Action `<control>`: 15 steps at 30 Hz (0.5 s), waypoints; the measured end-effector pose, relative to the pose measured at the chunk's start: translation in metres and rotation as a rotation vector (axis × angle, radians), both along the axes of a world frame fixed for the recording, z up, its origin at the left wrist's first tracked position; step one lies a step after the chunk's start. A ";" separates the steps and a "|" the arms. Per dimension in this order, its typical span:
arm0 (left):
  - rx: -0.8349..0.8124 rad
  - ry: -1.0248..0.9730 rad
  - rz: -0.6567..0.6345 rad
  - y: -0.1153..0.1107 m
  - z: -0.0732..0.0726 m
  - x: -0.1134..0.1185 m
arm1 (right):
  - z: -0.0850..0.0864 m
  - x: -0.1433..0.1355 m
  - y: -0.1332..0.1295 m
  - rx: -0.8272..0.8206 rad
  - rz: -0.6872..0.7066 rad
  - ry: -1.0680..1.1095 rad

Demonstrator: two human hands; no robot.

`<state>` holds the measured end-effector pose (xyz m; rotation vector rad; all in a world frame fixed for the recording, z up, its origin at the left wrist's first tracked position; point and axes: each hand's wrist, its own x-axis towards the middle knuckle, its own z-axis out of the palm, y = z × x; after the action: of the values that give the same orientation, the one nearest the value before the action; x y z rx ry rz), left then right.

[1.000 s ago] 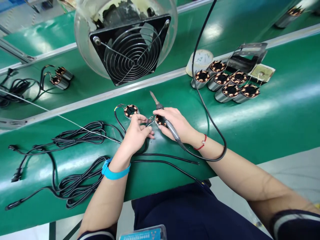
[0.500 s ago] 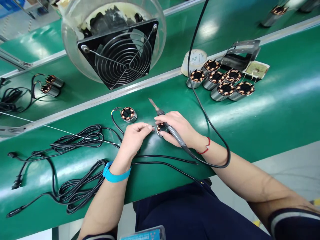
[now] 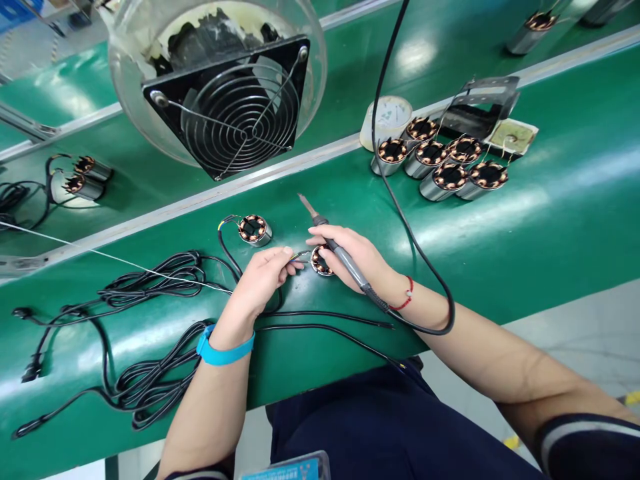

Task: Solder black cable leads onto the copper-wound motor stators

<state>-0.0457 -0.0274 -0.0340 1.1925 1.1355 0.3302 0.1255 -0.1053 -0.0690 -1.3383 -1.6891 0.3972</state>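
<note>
My left hand (image 3: pixel 267 273) is closed in a pinch on the thin coloured wires (image 3: pixel 300 255) at the end of a black power cable, just left of a motor stator (image 3: pixel 320 261). My right hand (image 3: pixel 357 259) has a soldering iron (image 3: pixel 349 262) lying across it, tip pointing up and away to the left. Fingers of that same hand rest around the stator and cover its right side. Behind my left hand a second stator (image 3: pixel 255 231) stands upright, joined to a black cable by its wires.
Coiled black power cables (image 3: pixel 160 373) lie to the left. A caged fan (image 3: pixel 245 127) stands at the back. Several stators (image 3: pixel 443 170) are grouped at the back right, beside a tape roll (image 3: pixel 393 115) and a soldering iron stand (image 3: pixel 480 110). The iron's cord (image 3: pixel 400 207) loops over the right side.
My left hand has drawn slightly left, away from the stator, and the wires between its fingers show more plainly. My right hand stays on the iron and stator.
</note>
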 end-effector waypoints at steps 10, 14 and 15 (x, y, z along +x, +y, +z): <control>-0.073 -0.054 -0.007 -0.003 0.000 0.005 | 0.000 -0.006 0.002 -0.058 -0.007 0.076; -0.101 -0.059 -0.067 -0.005 0.004 0.005 | 0.006 -0.005 0.000 -0.137 -0.026 0.146; -0.097 -0.066 -0.093 -0.006 0.004 0.004 | 0.007 -0.006 -0.001 -0.174 -0.041 0.170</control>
<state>-0.0417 -0.0329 -0.0299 1.1373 1.0242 0.2385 0.1195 -0.1061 -0.0617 -1.4200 -1.5119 0.6277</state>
